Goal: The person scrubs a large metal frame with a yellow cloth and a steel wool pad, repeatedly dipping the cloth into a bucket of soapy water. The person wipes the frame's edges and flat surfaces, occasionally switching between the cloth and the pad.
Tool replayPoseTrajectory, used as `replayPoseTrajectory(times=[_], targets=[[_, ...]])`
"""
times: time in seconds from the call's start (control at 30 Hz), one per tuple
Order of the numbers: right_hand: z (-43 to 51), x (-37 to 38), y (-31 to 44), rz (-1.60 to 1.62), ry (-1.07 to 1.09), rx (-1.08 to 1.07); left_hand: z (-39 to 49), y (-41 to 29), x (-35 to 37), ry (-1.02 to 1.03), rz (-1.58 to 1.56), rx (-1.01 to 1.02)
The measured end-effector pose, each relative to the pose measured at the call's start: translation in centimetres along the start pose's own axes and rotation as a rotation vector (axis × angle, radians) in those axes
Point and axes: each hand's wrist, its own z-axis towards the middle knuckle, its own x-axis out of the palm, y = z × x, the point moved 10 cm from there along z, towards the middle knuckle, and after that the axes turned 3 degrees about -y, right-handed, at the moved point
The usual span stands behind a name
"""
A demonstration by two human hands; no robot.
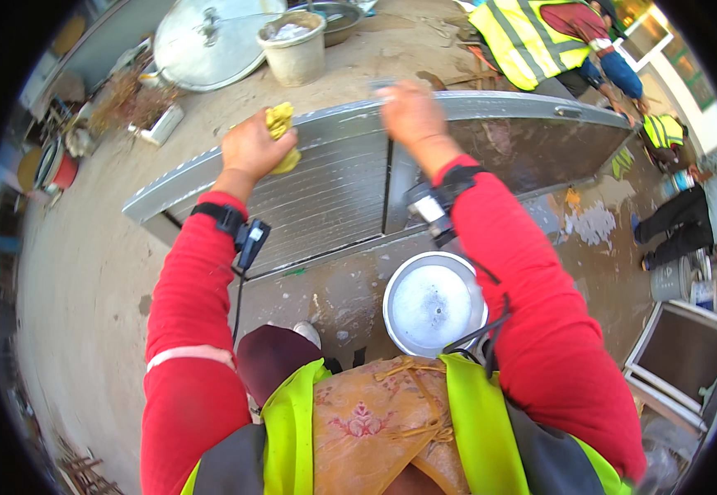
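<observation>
A grey metal door (321,204) with a ribbed lower panel and a brown pane stands on its long edge across the ground before me. My left hand (253,145) grips a crumpled yellow cloth (281,124) by the top edge of its frame. Over the same edge, farther right, my right hand (414,114) is blurred and closed; a small greyish object (382,83) juts from its fingers, too smeared to name. Near my feet sits a round metal basin (389,309) of foamy water, partly hidden by my right sleeve.
Behind the door stand a pale bucket (296,59) and a large round metal lid (210,43). A person in a yellow vest (532,43) bends at the door's far right end. Another person's legs (674,216) are at right, above a white-framed panel (680,352).
</observation>
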Motion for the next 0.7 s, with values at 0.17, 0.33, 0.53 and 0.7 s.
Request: replayPoseTrajectory(times=[0.17, 0.33, 0.53, 0.7], targets=[[1.2, -0.6, -5.8, -0.083, 0.063, 0.096, 0.0, 0.3, 0.5, 0.038, -0.041, 0.030], [1.1, -0.3, -5.9, -0.088, 0.071, 0.064, -4.5, 8.5, -3.3, -0.415, -0.967, -0.206], [1.2, -0.5, -6.2, -0.114, 0.041, 0.019, -17.8, 24.1, -8.2, -1.021, -0.838, -0.668], [1.5, 0.0, -6.9, -0.147, 0.098, 0.043, -19.0, 28.7, -3.2, -0.563, -1.106, -0.799]])
